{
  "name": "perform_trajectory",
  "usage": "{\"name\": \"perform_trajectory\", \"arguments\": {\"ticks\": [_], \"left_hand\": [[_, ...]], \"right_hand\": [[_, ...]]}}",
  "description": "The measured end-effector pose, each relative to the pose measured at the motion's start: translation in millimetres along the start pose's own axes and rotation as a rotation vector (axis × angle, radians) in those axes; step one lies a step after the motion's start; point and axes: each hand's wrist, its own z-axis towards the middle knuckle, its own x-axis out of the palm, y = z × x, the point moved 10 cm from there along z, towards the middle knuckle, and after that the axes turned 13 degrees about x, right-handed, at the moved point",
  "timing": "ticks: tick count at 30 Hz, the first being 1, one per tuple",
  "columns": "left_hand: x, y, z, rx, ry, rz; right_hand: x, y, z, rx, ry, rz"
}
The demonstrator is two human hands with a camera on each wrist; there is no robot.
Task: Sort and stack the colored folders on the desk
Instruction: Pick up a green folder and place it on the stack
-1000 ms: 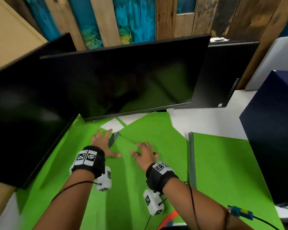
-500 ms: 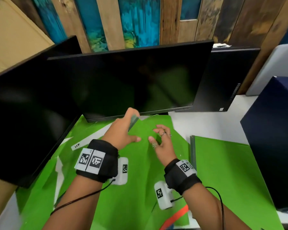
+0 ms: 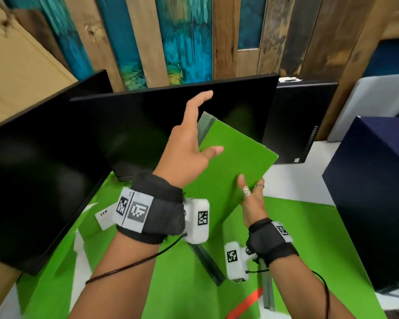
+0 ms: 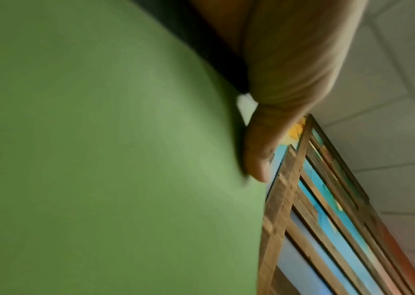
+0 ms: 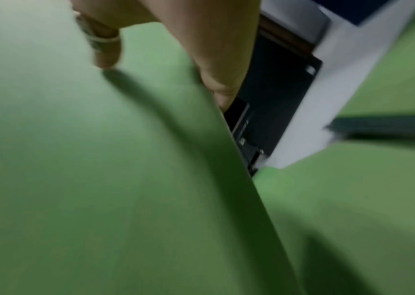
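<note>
A green folder (image 3: 235, 162) with a grey spine is tilted up off the desk in front of the middle monitor. My right hand (image 3: 251, 188) grips its lower right edge, thumb on the front, ringed fingers (image 5: 105, 49) on the green face (image 5: 100, 179). My left hand (image 3: 191, 139) is at its left edge with the fingers stretched straight up. Its thumb (image 4: 259, 155) lies against the green sheet (image 4: 100, 159). More green folders lie flat below: one at the right (image 3: 309, 238), others spread at the left (image 3: 67, 272).
Three black monitors (image 3: 148, 125) stand close behind the folders. A dark navy box (image 3: 373, 192) blocks the right side. A white label (image 3: 104, 215) marked HR and a grey spine strip (image 3: 207, 261) lie on the green sheets. An orange strip (image 3: 247, 302) shows near the front edge.
Both hands have gone from lying on the flat folders to lifting one green folder up and to the right. The left hand's fingers have spread upward.
</note>
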Motion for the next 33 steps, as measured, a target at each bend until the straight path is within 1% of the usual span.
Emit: {"name": "perform_trajectory", "arguments": {"ticks": [2, 4, 6, 8, 9, 10, 11, 13, 14, 15, 16, 17, 18, 20, 21, 22, 24, 26, 28, 30, 31, 33], "left_hand": [[-9, 6, 9, -0.022, -0.087, -0.026], [-13, 19, 17, -0.071, -0.154, -0.025], [-6, 35, 23, -0.120, -0.194, -0.124], [13, 57, 25, -0.223, -0.238, -0.353], [25, 69, 23, -0.292, -0.267, -0.460], [37, 85, 19, -0.365, -0.299, -0.520], [49, 100, 13, -0.429, -0.324, -0.526], [74, 126, -3, -0.522, -0.338, -0.434], [89, 137, -12, -0.563, -0.311, -0.368], [108, 145, -24, -0.611, -0.253, -0.297], [128, 155, -39, -0.669, -0.161, -0.229], [155, 166, -56, -0.722, -0.026, -0.175], [183, 174, -74, -0.764, 0.138, -0.144], [240, 183, -108, -0.797, 0.461, -0.155], [263, 180, -122, -0.798, 0.579, -0.194], [281, 174, -132, -0.794, 0.661, -0.234], [306, 163, -138, -0.727, 0.750, -0.215], [323, 150, -136, -0.633, 0.805, -0.165], [336, 141, -139, -0.570, 0.878, -0.118], [346, 136, -145, -0.557, 0.921, -0.147], [347, 132, -148, -0.578, 0.917, -0.209], [333, 135, -142, -0.615, 0.822, -0.310]], "right_hand": [[-13, 17, -1, -0.090, -0.039, -0.071], [-34, 37, -2, -0.157, -0.110, -0.100], [-51, 59, -3, -0.188, -0.156, -0.155], [-66, 71, 1, -0.161, -0.204, -0.312], [-74, 70, 5, -0.113, -0.219, -0.378], [-84, 66, 11, -0.067, -0.227, -0.425], [-93, 64, 13, -0.031, -0.236, -0.491], [-117, 57, 14, 0.019, -0.308, -0.656], [-132, 50, 14, 0.048, -0.360, -0.734], [-147, 41, 12, 0.094, -0.402, -0.795], [-163, 30, 11, 0.137, -0.444, -0.822], [-178, 21, 7, 0.168, -0.486, -0.833], [-193, 12, 6, 0.200, -0.518, -0.845], [-223, -6, 5, 0.278, -0.582, -0.864], [-236, -16, 5, 0.328, -0.605, -0.884], [-246, -24, 4, 0.373, -0.631, -0.929], [-262, -39, 3, 0.477, -0.683, -1.051], [-268, -49, 2, 0.564, -0.687, -1.132], [-264, -49, 4, 0.579, -0.665, -1.233], [-257, -48, 9, 0.568, -0.635, -1.310], [-251, -47, 11, 0.570, -0.622, -1.319], [-236, -45, 16, 0.567, -0.604, -1.333]]}}
